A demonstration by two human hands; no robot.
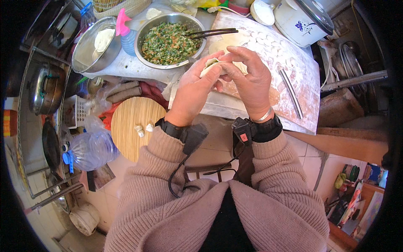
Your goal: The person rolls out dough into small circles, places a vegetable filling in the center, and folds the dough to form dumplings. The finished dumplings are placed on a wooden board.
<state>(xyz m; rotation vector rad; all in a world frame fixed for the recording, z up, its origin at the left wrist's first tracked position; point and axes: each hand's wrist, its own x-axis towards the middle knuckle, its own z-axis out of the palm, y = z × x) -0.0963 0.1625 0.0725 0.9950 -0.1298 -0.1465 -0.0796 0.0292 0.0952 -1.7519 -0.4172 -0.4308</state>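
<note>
Both hands are raised over the near edge of a floured board (pixel 303 63). Between their fingers is a folded dumpling wrapper (pixel 241 67), with a bit of green filling showing at its left opening. My left hand (pixel 192 89) supports the left end, thumb on the near side. My right hand (pixel 255 80) grips the right end, its fingers partly hiding the wrapper. Just beyond my left hand, a steel bowl (pixel 137 47) holds chopped green and orange filling (pixel 168 44), with dark chopsticks (pixel 217 32) resting in it. Flattened dough rounds (pixel 229 40) and several small floured dough pieces (pixel 267 41) lie on the board.
A metal rod (pixel 290 94) lies on the board's right side. Left of the filling stand a spray bottle (pixel 128 41) and a steel basin (pixel 77 60) holding dough (pixel 104 40). A white pot (pixel 299 23) stands at back right. Below left are a round stool top (pixel 126 126) and a water jug (pixel 91 151).
</note>
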